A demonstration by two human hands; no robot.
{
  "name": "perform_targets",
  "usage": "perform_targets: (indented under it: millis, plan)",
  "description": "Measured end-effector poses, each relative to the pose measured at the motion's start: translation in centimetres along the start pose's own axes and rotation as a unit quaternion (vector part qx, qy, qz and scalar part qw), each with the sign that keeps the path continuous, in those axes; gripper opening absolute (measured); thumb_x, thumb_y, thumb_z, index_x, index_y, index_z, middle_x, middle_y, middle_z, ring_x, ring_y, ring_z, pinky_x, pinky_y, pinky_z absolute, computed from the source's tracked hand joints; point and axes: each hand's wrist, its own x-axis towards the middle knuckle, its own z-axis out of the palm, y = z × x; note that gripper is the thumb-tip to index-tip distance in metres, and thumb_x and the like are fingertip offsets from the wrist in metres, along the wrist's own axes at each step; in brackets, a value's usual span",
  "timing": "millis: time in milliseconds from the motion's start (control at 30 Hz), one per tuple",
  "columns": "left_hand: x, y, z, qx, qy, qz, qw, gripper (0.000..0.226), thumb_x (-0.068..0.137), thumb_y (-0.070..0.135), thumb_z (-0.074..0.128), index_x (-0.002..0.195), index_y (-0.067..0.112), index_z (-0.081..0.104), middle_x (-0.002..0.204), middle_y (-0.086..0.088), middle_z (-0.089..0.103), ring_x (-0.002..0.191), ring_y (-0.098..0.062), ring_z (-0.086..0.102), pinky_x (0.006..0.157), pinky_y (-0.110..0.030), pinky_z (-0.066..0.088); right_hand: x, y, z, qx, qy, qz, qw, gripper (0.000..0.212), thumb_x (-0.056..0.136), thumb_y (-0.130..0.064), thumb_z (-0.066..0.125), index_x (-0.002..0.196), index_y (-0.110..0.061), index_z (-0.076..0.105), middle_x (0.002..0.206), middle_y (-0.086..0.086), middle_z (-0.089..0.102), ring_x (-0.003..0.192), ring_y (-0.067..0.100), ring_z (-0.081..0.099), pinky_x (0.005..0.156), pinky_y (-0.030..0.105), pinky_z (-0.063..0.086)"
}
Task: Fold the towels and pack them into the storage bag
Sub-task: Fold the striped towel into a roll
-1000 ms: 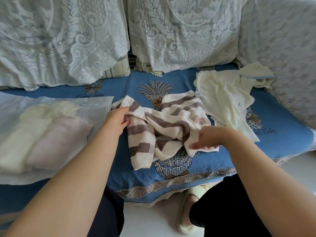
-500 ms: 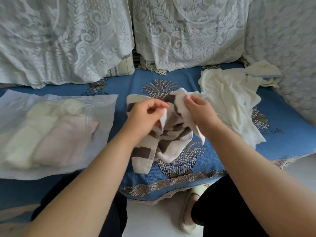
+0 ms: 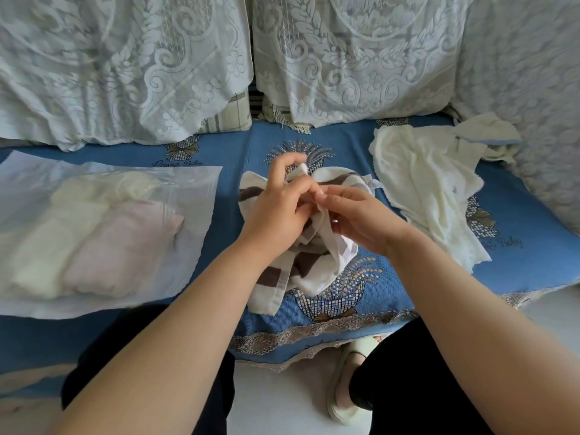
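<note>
A brown-and-white striped towel hangs bunched in front of me over the blue sofa cover. My left hand pinches its upper edge, and my right hand grips the cloth right beside it; the two hands touch. A clear storage bag lies flat at the left with a cream and a pink folded towel inside. A cream towel lies crumpled at the right.
Lace-covered cushions line the sofa back, and a lace-draped armrest stands at the right. A smaller cream cloth with a blue edge lies by the armrest. My dark-trousered knees and a pale slipper are below the sofa edge.
The hands have come together at the middle, gathering the striped towel up off the sofa; a second ago it lay spread with my hands apart at its left and right sides.
</note>
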Motion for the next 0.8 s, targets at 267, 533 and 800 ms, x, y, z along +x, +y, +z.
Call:
perform_targets:
  millis: [267, 533, 800]
  plan:
    - [0.5, -0.3, 0.4, 0.050, -0.016, -0.047, 0.998, 0.008, 0.090, 0.012, 0.054, 0.093, 0.018, 0.057, 0.091, 0.000, 0.058, 0.075, -0.023, 0.054, 0.063, -0.036, 0.044, 0.8, 0.9, 1.3, -0.457, 0.125, -0.050, 0.879, 0.033, 0.075, -0.011, 0.058, 0.105, -0.020, 0.047, 0.086, 0.001, 0.056, 0.084, 0.027, 0.057, 0.083, 0.050, 0.047]
    - [1.3, -2.5, -0.9, 0.015, 0.098, -0.165, 0.981, 0.016, 0.088, 0.012, 0.057, 0.083, 0.027, 0.052, 0.068, 0.016, 0.052, 0.059, -0.001, 0.048, 0.050, -0.016, 0.030, 0.9, 0.2, -0.9, -0.468, 0.187, -0.043, 0.862, 0.027, 0.085, -0.009, 0.048, 0.108, -0.023, 0.053, 0.072, -0.014, 0.055, 0.069, 0.016, 0.055, 0.061, 0.028, 0.044]
    - [1.5, -3.8, -2.1, -0.011, 0.128, -0.190, 0.973, 0.012, 0.088, 0.018, 0.063, 0.094, 0.023, 0.071, 0.097, 0.003, 0.059, 0.090, -0.017, 0.060, 0.074, -0.018, 0.040, 0.7, 0.1, -5.4, -0.150, 0.177, 0.006, 0.973, 0.012, 0.090, -0.013, 0.062, 0.079, -0.008, 0.063, 0.074, 0.006, 0.066, 0.065, 0.014, 0.064, 0.073, 0.026, 0.057]
